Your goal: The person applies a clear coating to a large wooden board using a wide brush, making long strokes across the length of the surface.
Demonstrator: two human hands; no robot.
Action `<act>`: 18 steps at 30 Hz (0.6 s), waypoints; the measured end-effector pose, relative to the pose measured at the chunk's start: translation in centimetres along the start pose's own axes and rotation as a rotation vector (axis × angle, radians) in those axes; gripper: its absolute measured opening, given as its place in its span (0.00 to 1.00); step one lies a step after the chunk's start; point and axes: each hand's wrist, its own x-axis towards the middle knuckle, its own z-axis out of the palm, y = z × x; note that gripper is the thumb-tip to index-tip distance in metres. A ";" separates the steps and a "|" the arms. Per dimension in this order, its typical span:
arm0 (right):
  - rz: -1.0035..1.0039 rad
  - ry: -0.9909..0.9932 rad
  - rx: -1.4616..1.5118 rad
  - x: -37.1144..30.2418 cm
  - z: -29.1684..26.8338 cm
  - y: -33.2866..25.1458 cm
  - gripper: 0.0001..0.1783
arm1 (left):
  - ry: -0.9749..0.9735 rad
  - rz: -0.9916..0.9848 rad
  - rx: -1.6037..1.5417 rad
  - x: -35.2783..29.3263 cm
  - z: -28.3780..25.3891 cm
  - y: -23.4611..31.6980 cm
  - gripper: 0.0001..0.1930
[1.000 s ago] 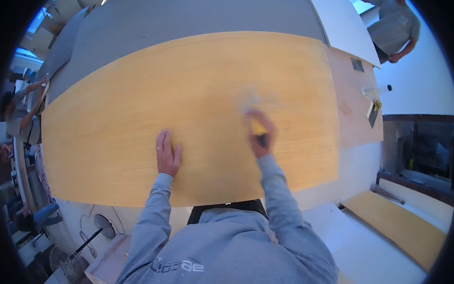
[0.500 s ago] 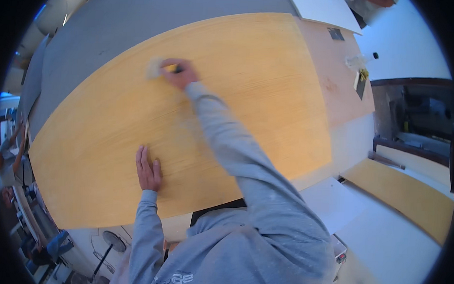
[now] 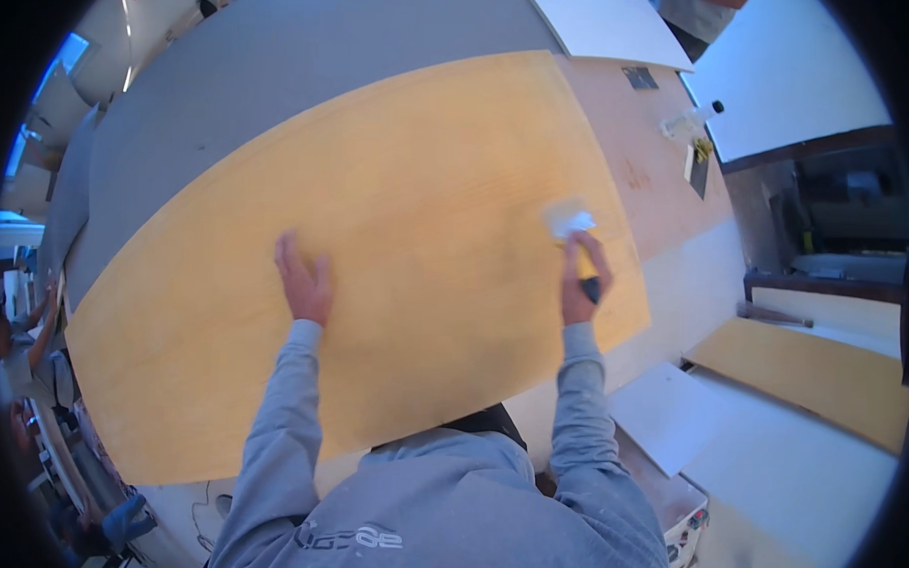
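Observation:
A large pale-yellow board (image 3: 406, 232) with a curved far edge lies flat in front of me. Near its right end, my right hand (image 3: 581, 278) grips a yellow-and-black-handled tool with a wide, pale head (image 3: 573, 220). The head points away from me and is smeared by motion; I cannot tell if it is a blade or bristles. My left hand (image 3: 304, 279) rests on the left-middle of the board, fingers spread, holding nothing.
Beyond the board lies a grey sheet (image 3: 312, 69), with a white panel (image 3: 614, 29) at the far right. A clear bottle (image 3: 690, 122) and a dark flat piece (image 3: 696, 174) lie to the right. Another yellow board (image 3: 802, 371) is lower right. People work at the left edge.
My right hand has swept the tool from the far left-middle of the board to its right end, nearer me. My left hand has slid a little farther from me.

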 end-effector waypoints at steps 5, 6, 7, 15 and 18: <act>-0.186 -0.631 0.479 -1.2 18.8 -7.3 0.18 | -0.112 0.030 0.214 0.1 1.8 0.8 0.30; -0.236 -0.721 0.564 -1.6 22.2 -10.2 0.14 | -0.104 -0.025 0.176 0.0 1.8 0.6 0.30; -0.299 -0.779 0.642 -2.5 25.5 -12.1 0.12 | -0.093 -0.079 0.141 0.1 1.8 0.3 0.29; -0.100 -0.931 0.463 2.1 40.6 -10.4 0.11 | -0.132 -0.074 0.158 1.1 1.2 0.8 0.27; -0.012 -0.618 0.542 11.2 37.9 -1.0 0.08 | -0.122 -0.031 0.137 1.3 2.4 1.2 0.27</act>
